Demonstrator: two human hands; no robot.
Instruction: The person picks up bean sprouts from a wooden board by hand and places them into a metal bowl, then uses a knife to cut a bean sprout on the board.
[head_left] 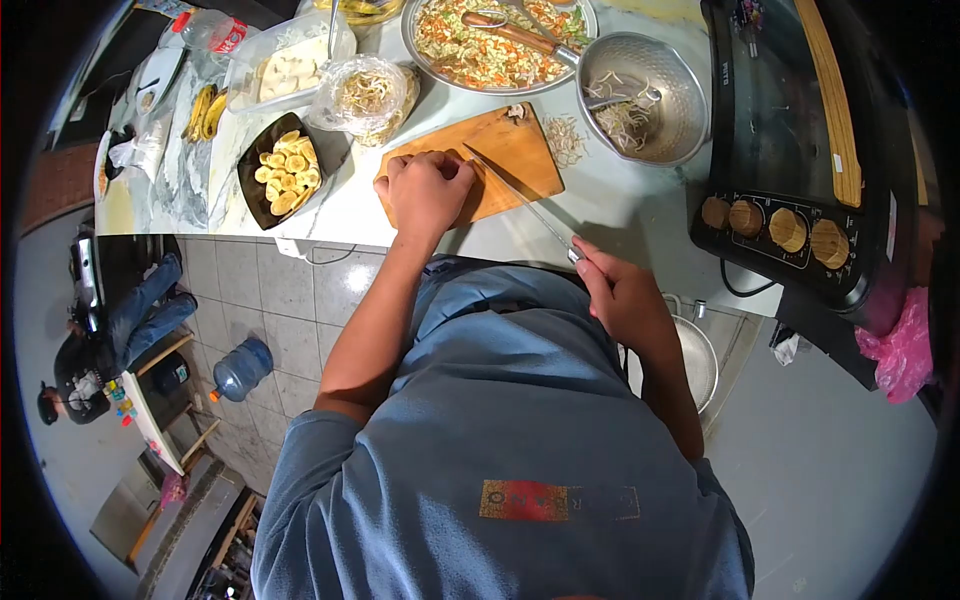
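My left hand (428,192) rests on the wooden cutting board (528,172) with its fingers curled down; whatever lies under them is hidden. In my right hand (618,290) is a kitchen knife (520,196), gripped by the handle. Its blade slants across the board, the tip just right of my left fingers. A small brownish-white scrap (516,113) lies near the board's far corner. Beside the board is a loose pile of bean sprouts (565,143) on the counter. More sprouts sit in a metal saucepan (682,92) and in a clear plastic bag (335,100).
A large tray (412,52) of chopped vegetables stands at the back. To the left are a dark bowl (250,182) of banana slices, a plastic tub (245,98) and a bottle (212,32). A black oven (775,190) borders the right. Another person (85,370) is at far left.
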